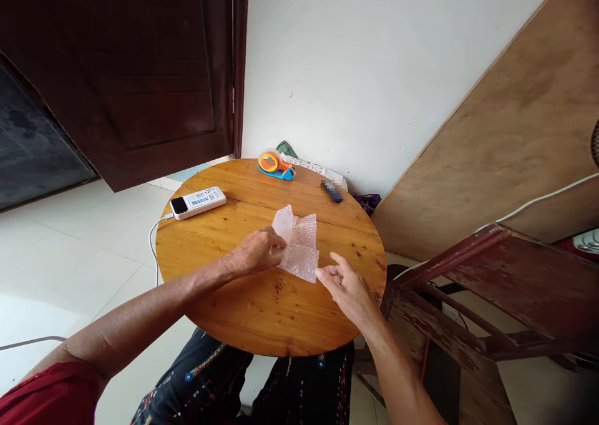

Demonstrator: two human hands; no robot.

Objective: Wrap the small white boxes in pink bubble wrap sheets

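Observation:
A clear sheet of bubble wrap [299,259] lies partly folded near the middle of the round table, its upper part standing up in two flaps. My left hand [262,249] pinches the left edge of the wrap between thumb and curled fingers. At the lower right corner of the wrap, the thumb of my right hand [345,286] touches or nearly touches it. The fingers of that hand are apart and hold nothing that I can see. Whether anything lies inside the folds I cannot tell.
Toward the back of the wooden table [281,319] stands an orange and blue tape dispenser [276,164], with a small dark object [332,191], blurred out, to its right. A white device [199,201] with a cable sits at the left. A wooden chair [496,294] is close on the right.

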